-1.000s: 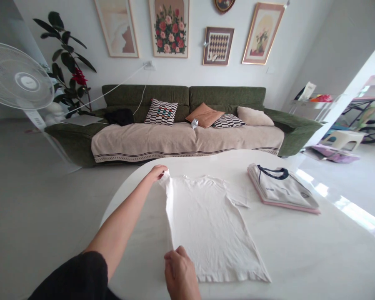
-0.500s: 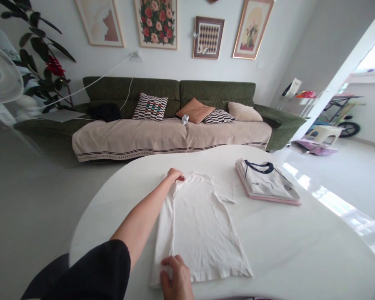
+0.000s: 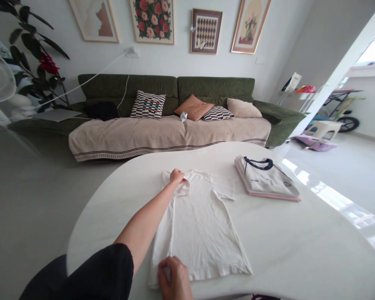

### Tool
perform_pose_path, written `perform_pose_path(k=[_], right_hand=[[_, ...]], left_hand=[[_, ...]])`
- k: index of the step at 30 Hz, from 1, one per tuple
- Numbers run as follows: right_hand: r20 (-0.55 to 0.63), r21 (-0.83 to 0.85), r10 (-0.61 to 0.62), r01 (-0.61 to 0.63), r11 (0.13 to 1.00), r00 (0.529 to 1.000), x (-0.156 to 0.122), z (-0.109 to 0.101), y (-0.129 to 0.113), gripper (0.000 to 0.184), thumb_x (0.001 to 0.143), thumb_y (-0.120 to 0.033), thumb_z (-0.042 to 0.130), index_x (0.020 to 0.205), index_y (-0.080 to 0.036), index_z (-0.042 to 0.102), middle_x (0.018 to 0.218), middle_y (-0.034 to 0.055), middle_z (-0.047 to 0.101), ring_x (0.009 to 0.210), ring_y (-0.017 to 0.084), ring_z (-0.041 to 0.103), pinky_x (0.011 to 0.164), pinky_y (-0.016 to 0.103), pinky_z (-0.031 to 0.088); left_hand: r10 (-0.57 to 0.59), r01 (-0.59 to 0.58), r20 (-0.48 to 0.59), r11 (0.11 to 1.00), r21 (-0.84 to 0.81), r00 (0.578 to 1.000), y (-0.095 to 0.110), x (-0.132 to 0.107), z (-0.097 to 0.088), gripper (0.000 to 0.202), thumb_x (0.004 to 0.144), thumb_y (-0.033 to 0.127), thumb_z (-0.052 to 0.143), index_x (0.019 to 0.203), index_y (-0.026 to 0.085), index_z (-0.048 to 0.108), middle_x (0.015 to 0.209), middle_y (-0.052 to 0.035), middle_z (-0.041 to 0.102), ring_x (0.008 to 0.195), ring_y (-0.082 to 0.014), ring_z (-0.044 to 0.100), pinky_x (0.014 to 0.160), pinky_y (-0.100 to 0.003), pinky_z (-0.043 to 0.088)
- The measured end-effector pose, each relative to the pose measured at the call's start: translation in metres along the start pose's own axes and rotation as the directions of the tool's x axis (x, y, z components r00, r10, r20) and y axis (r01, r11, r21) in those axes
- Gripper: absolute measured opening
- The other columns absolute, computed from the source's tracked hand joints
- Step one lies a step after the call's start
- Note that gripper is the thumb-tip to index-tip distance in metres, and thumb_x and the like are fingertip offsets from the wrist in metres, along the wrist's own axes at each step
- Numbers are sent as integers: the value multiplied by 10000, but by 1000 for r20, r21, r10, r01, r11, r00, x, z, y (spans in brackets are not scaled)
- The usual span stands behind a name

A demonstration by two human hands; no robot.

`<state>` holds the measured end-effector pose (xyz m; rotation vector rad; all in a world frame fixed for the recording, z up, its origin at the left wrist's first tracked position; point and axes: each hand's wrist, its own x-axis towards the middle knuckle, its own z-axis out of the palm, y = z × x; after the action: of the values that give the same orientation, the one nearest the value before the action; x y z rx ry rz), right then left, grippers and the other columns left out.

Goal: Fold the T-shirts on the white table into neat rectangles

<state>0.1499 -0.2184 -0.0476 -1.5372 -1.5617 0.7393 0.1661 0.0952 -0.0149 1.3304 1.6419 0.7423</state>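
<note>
Your right hand (image 3: 174,277) closed on the near hem of the white T-shirt (image 3: 200,225), your left hand (image 3: 176,176) pinching its far shoulder, hem just inside the edge of the white table (image 3: 315,237), open tabletop to the right, folded navy-collared shirt (image 3: 265,177) just beyond

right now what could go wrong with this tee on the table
The white T-shirt has the left hand at its shoulder and the right hand at its hem, so the folded-in side between them could slide or bunch if either hand pulls. Its free sleeve lies close to the folded shirt with the navy collar, so a sweep that way might knock that pile askew. The hem also sits near the near edge of the table and could slip over.
</note>
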Motion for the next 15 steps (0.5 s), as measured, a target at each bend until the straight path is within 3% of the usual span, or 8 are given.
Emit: perform_pose_path(k=[4, 7, 11, 13, 15], right_hand=[[15, 1, 2, -2, 1000, 1000, 0, -2, -2, 191, 705, -75, 446, 727, -200, 589, 708, 13, 614, 665, 132, 602, 618, 197, 412], [60, 3, 58, -59, 998, 996, 0, -7, -5, 181, 728, -135, 471, 830, -210, 601, 686, 3, 620, 614, 132, 597, 568, 191, 409], [214, 17, 142, -149, 989, 966, 10, -34, -8, 261, 779, -217, 456, 1014, -201, 568, 498, -52, 538, 426, 102, 522, 458, 175, 352], [220, -16, 154, -154, 988, 963, 28, -53, -6, 223, 808, -236, 413, 938, -184, 587, 469, -51, 517, 409, 94, 504, 446, 170, 328], [134, -97, 146, -134, 986, 980, 55, -73, 0, 224, 825, -235, 380, 785, -174, 592, 491, -29, 536, 449, 93, 520, 464, 169, 322]], left_hand=[[100, -99, -49, 995, 15, 994, -1, 2, 1, 276, 841, 312, 511, 1052, 135, 523, 959, -49, 589, 766, -131, 588, 660, -299, 506], [243, -240, -100, 970, 38, 965, -2, -1, -9, 179, 820, 239, 519, 964, 139, 556, 865, -34, 626, 708, -115, 615, 650, -238, 491], [450, -435, -227, 893, 114, 864, -21, -15, -47, 172, 827, 196, 440, 955, 180, 554, 961, -40, 622, 880, -134, 605, 793, -247, 467], [518, -489, -275, 855, 170, 810, -40, -26, -66, 201, 819, 188, 427, 980, 183, 548, 1023, -55, 601, 978, -156, 566, 883, -293, 431], [568, -522, -286, 822, 227, 771, -62, -35, -78, 219, 794, 180, 452, 989, 185, 551, 1052, -63, 588, 1033, -176, 533, 938, -329, 395]])
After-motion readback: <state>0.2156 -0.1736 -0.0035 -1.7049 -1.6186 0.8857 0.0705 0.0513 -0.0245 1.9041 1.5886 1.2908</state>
